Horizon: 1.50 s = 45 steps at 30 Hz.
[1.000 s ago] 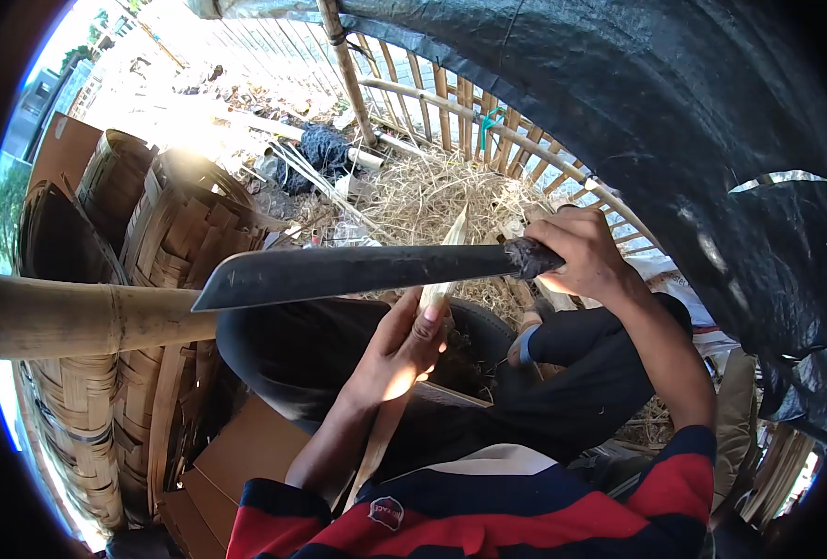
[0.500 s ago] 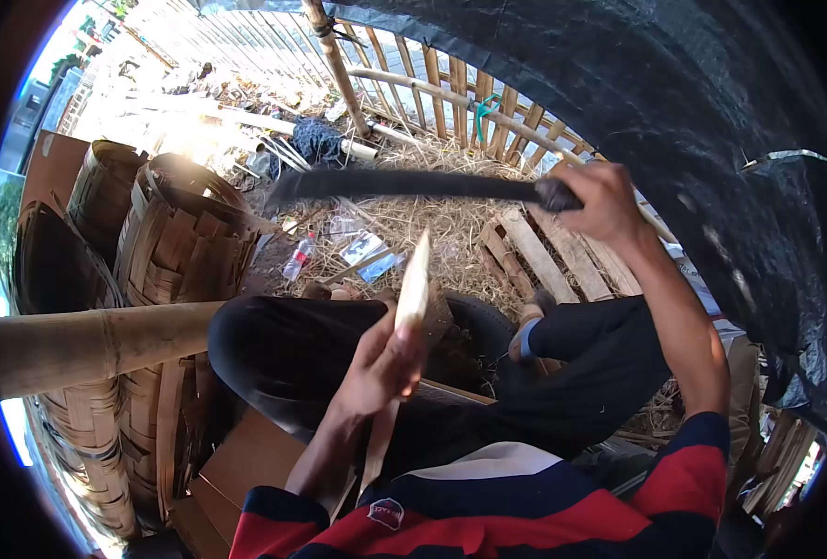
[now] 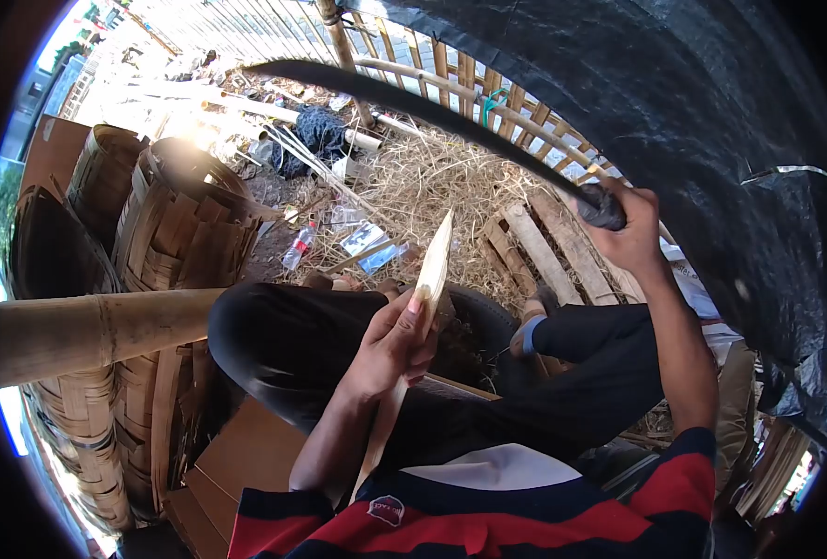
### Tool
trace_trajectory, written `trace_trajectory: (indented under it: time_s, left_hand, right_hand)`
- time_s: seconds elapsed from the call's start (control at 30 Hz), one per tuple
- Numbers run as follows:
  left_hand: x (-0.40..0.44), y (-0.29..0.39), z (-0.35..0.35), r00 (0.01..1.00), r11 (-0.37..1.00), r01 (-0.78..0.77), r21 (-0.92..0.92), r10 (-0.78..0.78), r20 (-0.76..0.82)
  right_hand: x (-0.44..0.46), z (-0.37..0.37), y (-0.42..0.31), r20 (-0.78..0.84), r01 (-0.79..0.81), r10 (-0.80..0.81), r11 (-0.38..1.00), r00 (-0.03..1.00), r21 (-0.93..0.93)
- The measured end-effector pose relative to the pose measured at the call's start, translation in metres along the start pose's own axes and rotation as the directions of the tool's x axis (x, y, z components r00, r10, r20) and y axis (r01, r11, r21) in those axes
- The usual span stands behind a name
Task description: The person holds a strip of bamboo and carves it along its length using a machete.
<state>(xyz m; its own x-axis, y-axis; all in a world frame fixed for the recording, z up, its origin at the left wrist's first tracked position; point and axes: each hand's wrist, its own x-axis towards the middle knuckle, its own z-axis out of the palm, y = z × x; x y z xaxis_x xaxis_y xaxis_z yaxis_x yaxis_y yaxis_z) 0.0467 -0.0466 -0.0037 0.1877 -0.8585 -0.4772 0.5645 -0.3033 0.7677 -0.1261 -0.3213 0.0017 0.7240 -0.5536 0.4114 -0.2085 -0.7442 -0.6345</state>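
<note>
My right hand is wrapped round the dark handle of a machete, raised over the fence side. Its long black blade slants up and to the left, its tip far from the wood. In front of my chest, my left hand grips a split bamboo strip between thumb and fingers. The strip's pale, pointed end sticks up above the hand, and its lower length runs down toward my shirt. Blade and strip are apart.
Rolled woven bamboo panels stand at the left, behind a thick bamboo pole. Black plastic sheeting hangs at the right. Wooden slats, straw and a plastic bottle lie on the ground beyond my legs.
The machete has swung from nearly level to a steep slant, its tip rising and my right hand shifting right and down. My left hand and the strip have moved slightly up and right.
</note>
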Motion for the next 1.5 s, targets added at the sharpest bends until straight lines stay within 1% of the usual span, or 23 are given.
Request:
trace_trajectory:
  time_s: [0.07,0.1,0.2,0.23,0.37,0.43,0.53,0.63,0.7,0.73,0.77,0.8,0.83,0.87,0.9,0.93,1.0,1.07,1.13,1.17,1.3,1.4,1.5]
  left_hand:
    - [0.001,-0.001,0.001,1.0,1.0,-0.011,0.021,0.012,-0.013]
    - [0.002,-0.003,0.001,0.999,0.999,-0.032,0.021,0.032,-0.002]
    - [0.003,-0.003,0.007,1.0,1.0,-0.026,0.015,0.026,0.0]
    - [0.004,-0.001,0.008,1.0,1.0,-0.009,0.011,0.01,-0.012]
    - [0.007,-0.01,0.007,0.999,1.0,-0.005,-0.011,0.005,0.045]
    - [0.006,-0.012,0.009,0.995,0.992,-0.098,0.084,0.097,0.016]
    - [0.005,-0.01,0.014,0.997,0.996,-0.077,0.05,0.075,0.031]
    - [0.008,-0.01,0.011,0.995,0.986,-0.096,0.134,0.098,-0.013]
    - [0.009,-0.017,0.005,0.993,0.991,-0.115,0.067,0.116,-0.009]
    - [0.01,-0.016,0.003,0.991,0.991,-0.132,0.002,0.132,0.002]
    - [-0.001,-0.012,-0.002,0.99,0.99,-0.139,0.029,0.139,0.009]
    - [-0.015,-0.011,0.001,0.981,0.983,-0.183,-0.018,0.184,0.063]
    - [-0.015,-0.013,-0.002,0.982,0.982,-0.186,0.043,0.185,0.019]
    - [-0.013,-0.015,-0.004,0.979,0.975,-0.198,0.104,0.202,-0.028]
    - [-0.011,-0.011,-0.003,0.979,0.976,-0.201,0.089,0.204,-0.026]
    - [-0.007,-0.009,-0.001,0.979,0.977,-0.203,0.065,0.205,-0.025]
    - [-0.003,-0.008,0.001,0.984,0.983,-0.164,0.085,0.169,-0.051]
    - [0.005,-0.006,0.001,0.985,0.982,-0.157,0.107,0.163,-0.05]
    - [0.004,-0.007,0.001,0.989,0.983,-0.139,0.121,0.143,-0.028]
    - [0.003,-0.008,0.001,0.99,0.982,-0.131,0.134,0.135,-0.027]
    - [0.003,-0.002,0.01,0.991,0.976,-0.122,0.182,0.13,-0.031]
    - [0.003,-0.005,0.01,0.994,0.987,-0.107,0.123,0.109,-0.011]
    - [0.003,-0.007,0.013,0.992,0.982,-0.112,0.152,0.119,-0.041]
  right_hand:
    - [-0.002,0.004,-0.008,0.12,0.11,-0.112,0.994,0.986,0.023]
    - [-0.003,0.011,-0.007,0.148,0.181,-0.176,0.983,0.973,-0.021]
    - [-0.002,0.02,-0.018,0.237,0.235,-0.236,0.971,0.942,0.033]
    - [0.001,0.018,-0.022,0.312,0.227,-0.224,0.974,0.923,0.029]
    - [0.005,0.025,-0.027,0.341,0.264,-0.251,0.965,0.906,0.01]
    - [0.006,0.029,-0.024,0.319,0.306,-0.288,0.952,0.903,-0.005]
    - [0.01,0.034,-0.01,0.305,0.38,-0.349,0.924,0.886,-0.047]
    - [0.013,0.031,-0.001,0.299,0.391,-0.348,0.916,0.888,-0.096]
    - [0.014,0.033,0.004,0.278,0.387,-0.347,0.916,0.896,-0.103]
    - [0.016,0.028,0.011,0.236,0.294,-0.253,0.943,0.938,-0.155]
    - [0.012,0.023,0.02,0.19,0.181,-0.144,0.964,0.971,-0.197]
    - [0.02,0.009,0.033,0.147,-0.034,0.096,0.925,0.984,-0.378]
    - [0.027,-0.005,0.046,0.046,-0.15,0.186,0.895,0.982,-0.421]
    - [0.03,-0.015,0.07,0.011,-0.233,0.272,0.842,0.962,-0.487]
    - [0.025,-0.019,0.076,-0.074,-0.249,0.245,0.831,0.967,-0.497]
    - [0.025,-0.023,0.077,-0.07,-0.229,0.224,0.835,0.972,-0.5]
    - [0.012,-0.026,0.072,-0.092,-0.234,0.216,0.928,0.972,-0.289]
    - [0.01,-0.023,0.059,-0.096,-0.198,0.179,0.947,0.979,-0.253]
    - [0.005,-0.011,0.037,-0.094,-0.182,0.173,0.978,0.98,-0.102]
    - [0.004,-0.007,0.022,-0.06,-0.184,0.178,0.977,0.982,-0.108]
    - [-0.004,0.011,-0.002,0.114,0.008,-0.005,0.999,0.993,-0.031]
    - [-0.004,0.018,-0.019,0.234,0.108,-0.101,0.994,0.967,-0.018]
    - [-0.002,0.029,-0.021,0.242,0.148,-0.14,0.989,0.96,-0.017]
